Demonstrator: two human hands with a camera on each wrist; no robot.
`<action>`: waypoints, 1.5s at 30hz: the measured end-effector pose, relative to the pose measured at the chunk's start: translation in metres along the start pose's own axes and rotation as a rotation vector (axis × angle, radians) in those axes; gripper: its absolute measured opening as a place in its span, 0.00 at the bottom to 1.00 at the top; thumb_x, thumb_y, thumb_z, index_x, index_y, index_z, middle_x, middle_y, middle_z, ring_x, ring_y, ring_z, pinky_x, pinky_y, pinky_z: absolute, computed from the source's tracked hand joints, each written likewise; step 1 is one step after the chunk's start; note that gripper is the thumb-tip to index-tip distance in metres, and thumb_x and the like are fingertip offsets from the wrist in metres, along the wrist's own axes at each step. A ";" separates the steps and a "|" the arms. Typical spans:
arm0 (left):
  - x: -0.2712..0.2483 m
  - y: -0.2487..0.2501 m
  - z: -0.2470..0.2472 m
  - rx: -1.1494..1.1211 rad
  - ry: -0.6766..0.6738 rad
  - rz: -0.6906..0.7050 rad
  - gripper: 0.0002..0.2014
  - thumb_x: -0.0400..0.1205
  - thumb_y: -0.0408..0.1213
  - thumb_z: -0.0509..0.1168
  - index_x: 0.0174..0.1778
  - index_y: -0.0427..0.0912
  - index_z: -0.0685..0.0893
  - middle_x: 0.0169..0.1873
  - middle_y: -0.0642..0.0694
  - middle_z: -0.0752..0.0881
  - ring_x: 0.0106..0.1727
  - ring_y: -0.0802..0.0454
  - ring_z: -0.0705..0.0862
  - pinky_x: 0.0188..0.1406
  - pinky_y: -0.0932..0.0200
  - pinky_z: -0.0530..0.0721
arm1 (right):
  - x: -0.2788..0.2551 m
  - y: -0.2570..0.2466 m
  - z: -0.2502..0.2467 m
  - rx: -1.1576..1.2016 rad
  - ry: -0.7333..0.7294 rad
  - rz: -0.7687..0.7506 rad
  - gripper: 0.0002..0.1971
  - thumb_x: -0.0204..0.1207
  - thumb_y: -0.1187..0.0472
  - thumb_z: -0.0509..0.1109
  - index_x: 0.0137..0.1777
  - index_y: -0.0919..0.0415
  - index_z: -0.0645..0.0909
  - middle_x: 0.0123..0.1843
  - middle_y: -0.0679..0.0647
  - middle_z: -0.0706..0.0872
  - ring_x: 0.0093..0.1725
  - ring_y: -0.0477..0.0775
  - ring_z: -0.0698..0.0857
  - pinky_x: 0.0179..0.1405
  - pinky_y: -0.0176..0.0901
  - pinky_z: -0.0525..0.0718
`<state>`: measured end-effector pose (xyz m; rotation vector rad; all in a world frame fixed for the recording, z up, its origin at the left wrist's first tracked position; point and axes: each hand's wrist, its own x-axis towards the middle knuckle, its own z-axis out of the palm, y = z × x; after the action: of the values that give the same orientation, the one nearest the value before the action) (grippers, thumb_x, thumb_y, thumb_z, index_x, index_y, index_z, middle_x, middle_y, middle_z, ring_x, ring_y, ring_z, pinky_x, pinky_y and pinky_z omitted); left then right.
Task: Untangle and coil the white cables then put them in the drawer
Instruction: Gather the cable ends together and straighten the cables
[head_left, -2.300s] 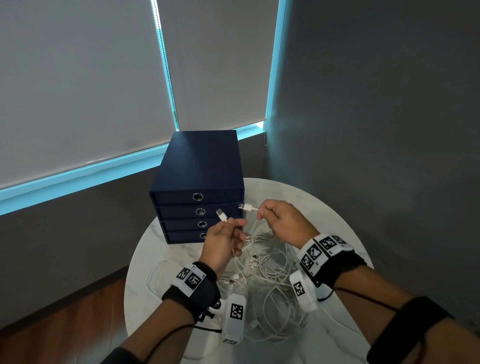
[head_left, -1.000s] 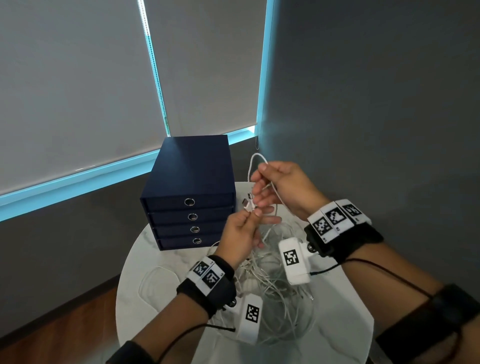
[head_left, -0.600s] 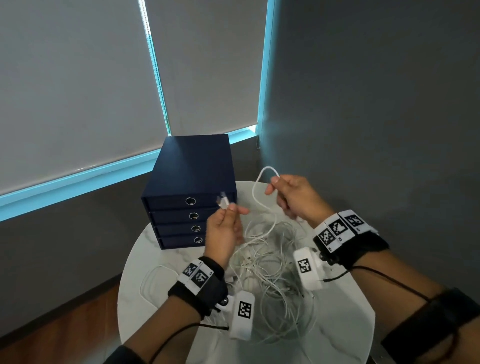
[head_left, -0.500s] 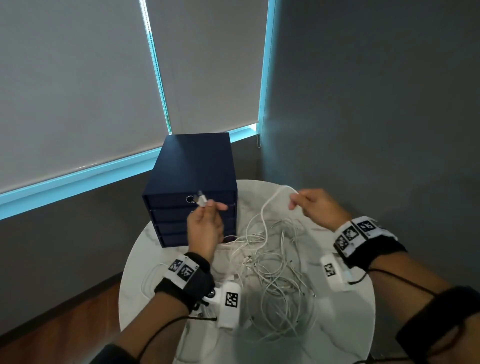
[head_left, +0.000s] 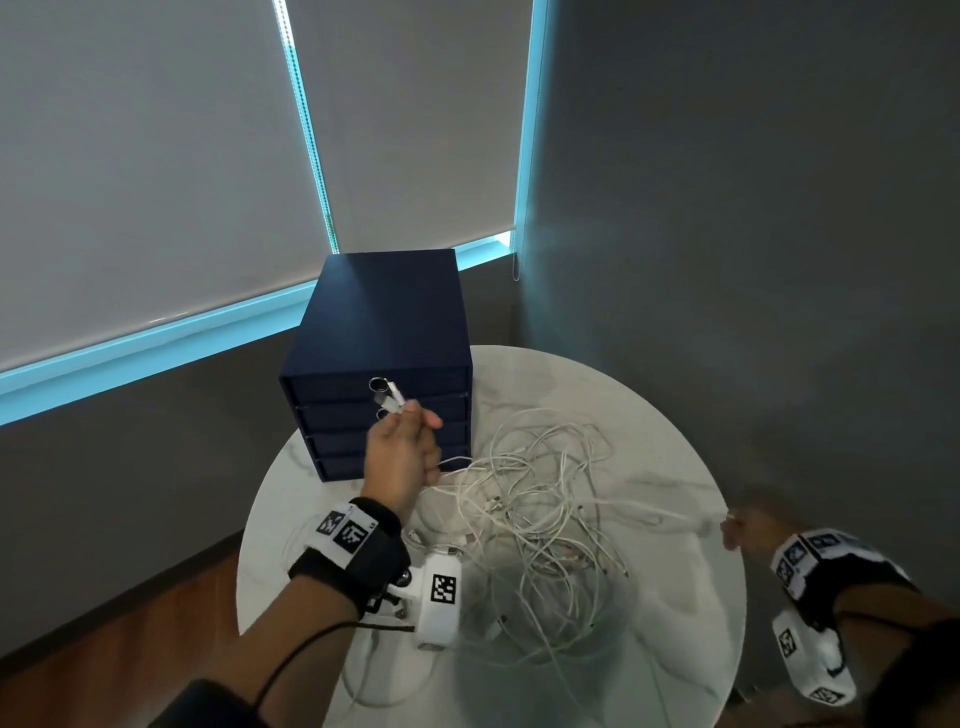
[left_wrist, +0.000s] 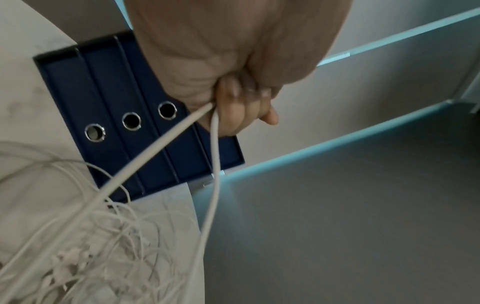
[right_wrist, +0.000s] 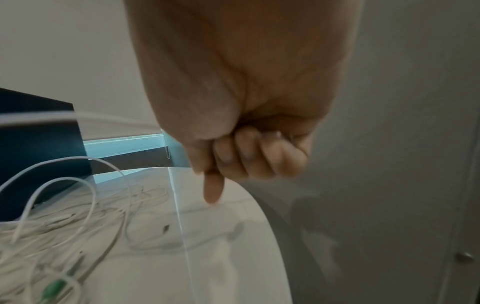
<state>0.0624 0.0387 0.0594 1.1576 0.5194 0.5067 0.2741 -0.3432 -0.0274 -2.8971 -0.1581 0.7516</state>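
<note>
A tangle of white cables (head_left: 535, 509) lies on the round marble table (head_left: 649, 415). My left hand (head_left: 410, 415) is raised in front of the dark blue drawer unit (head_left: 384, 322) and grips two cable strands (left_wrist: 213, 131) in a fist. The white plug ends (head_left: 392, 397) stick up above the thumb. My right hand (head_left: 737, 527) is blurred at the table's right edge, fingers curled, pinching a strand (head_left: 649, 512) that runs taut from the pile. In the right wrist view that strand (right_wrist: 103, 119) passes behind the thumb of my right hand (right_wrist: 233, 156).
All of the drawers (left_wrist: 111, 98) are closed, each with a metal ring pull (left_wrist: 94, 131). A grey wall stands close behind and right of the table. A green piece (right_wrist: 54, 288) sits in the tangle (right_wrist: 64, 216). Wood floor lies at the lower left.
My hands have drawn apart. The right hand went from above the pile out to the table's right edge, pulling a strand taut. The left hand shifted left with the plug ends.
</note>
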 end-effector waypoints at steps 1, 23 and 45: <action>-0.005 -0.002 0.009 0.005 -0.054 -0.036 0.19 0.92 0.44 0.52 0.37 0.42 0.76 0.21 0.52 0.63 0.19 0.58 0.59 0.18 0.68 0.59 | -0.001 -0.003 0.006 -0.114 -0.098 0.007 0.07 0.78 0.57 0.71 0.51 0.59 0.85 0.51 0.57 0.87 0.56 0.60 0.85 0.52 0.44 0.80; 0.015 0.016 -0.025 -0.234 0.002 -0.138 0.19 0.91 0.41 0.50 0.32 0.46 0.70 0.22 0.52 0.62 0.20 0.57 0.59 0.15 0.64 0.59 | -0.073 -0.140 0.037 -0.009 0.025 -0.573 0.25 0.83 0.34 0.50 0.47 0.51 0.81 0.50 0.54 0.88 0.52 0.55 0.86 0.54 0.47 0.81; -0.015 -0.050 -0.019 0.155 0.000 -0.345 0.18 0.90 0.36 0.54 0.32 0.42 0.71 0.19 0.51 0.65 0.16 0.56 0.60 0.18 0.70 0.56 | -0.013 -0.035 0.023 -0.224 -0.059 -0.176 0.09 0.85 0.51 0.59 0.54 0.52 0.79 0.62 0.57 0.84 0.65 0.58 0.83 0.54 0.39 0.75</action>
<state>0.0441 0.0266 0.0086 1.1841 0.7517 0.1703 0.2492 -0.3077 -0.0355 -3.0149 -0.5287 0.8373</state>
